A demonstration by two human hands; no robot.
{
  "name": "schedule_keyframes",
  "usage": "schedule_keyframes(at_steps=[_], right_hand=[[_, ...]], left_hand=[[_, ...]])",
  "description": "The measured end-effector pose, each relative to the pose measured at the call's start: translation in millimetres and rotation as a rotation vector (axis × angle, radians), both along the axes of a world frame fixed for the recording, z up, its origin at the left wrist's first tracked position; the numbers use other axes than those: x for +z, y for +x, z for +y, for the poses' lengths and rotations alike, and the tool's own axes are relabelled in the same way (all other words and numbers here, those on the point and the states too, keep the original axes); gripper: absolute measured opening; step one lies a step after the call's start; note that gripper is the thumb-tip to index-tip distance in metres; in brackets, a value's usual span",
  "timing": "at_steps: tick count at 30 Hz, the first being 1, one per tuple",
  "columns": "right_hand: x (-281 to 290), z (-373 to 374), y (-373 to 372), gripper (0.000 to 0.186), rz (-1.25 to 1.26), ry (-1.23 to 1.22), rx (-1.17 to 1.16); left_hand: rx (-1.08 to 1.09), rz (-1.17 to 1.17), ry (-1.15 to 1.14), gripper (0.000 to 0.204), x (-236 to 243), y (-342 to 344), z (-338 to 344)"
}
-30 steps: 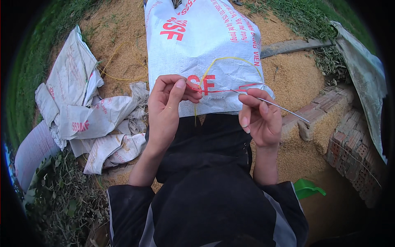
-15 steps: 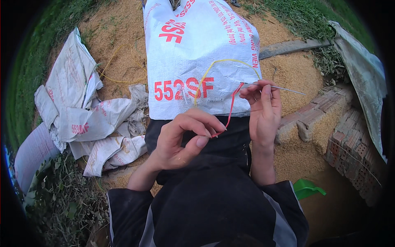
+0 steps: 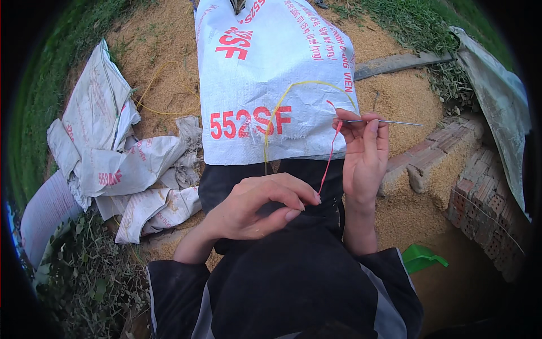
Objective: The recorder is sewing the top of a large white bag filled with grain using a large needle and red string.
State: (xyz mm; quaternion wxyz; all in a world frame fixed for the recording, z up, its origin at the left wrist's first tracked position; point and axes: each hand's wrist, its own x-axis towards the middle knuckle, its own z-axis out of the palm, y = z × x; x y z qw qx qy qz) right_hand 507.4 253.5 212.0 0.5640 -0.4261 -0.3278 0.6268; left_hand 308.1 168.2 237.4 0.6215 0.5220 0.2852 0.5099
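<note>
My right hand (image 3: 366, 152) pinches a long metal needle (image 3: 403, 123) between thumb and fingers, its bare tip pointing right. A red plastic string (image 3: 328, 158) hangs at the needle's left end, with a short loose tail rising above it. The string's lower end is pinched by my left hand (image 3: 257, 206), thumb and forefinger together. Beyond both hands, a white woven sack (image 3: 305, 133) with red print lies against my dark-clad legs. A yellow cord (image 3: 313, 83) arches across the sack from behind my left hand toward my right fingers.
Crumpled white sacks (image 3: 152, 161) lie at left over a heap of husk-like grain (image 3: 164, 73). On the right are a low brick wall (image 3: 440, 147), a grey plank (image 3: 401, 66), a hanging pale sheet (image 3: 491, 96) and a green plastic scoop (image 3: 419, 259).
My left hand has shifted right and slightly down, drawing the red string straighter. The needle has turned more level, and a short tail of string now stands up past its left end.
</note>
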Motion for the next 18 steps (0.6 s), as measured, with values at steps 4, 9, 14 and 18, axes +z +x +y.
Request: schedule_keyframes(at_steps=[4, 9, 14, 18], right_hand=[[-4.6, -1.0, 9.1, 0.019, -0.07, 0.084, 0.021], [1.7, -7.7, 6.6, 0.018, -0.124, 0.212, 0.122], [0.9, -20.0, -0.8, 0.015, -0.167, 0.346, 0.232], [2.4, -27.6, 0.1, 0.012, -0.224, 0.405, 0.247]], left_hand=[[-0.126, 0.24, 0.033, 0.011, 4.6, 3.2, 11.6], [0.325, 0.323, -0.061, 0.033, -12.4, 18.1, 6.5], [0.562, 0.379, -0.041, 0.04, -18.3, 41.7, 29.3], [0.422, 0.325, -0.118, 0.029, -28.2, 44.9, 19.4]])
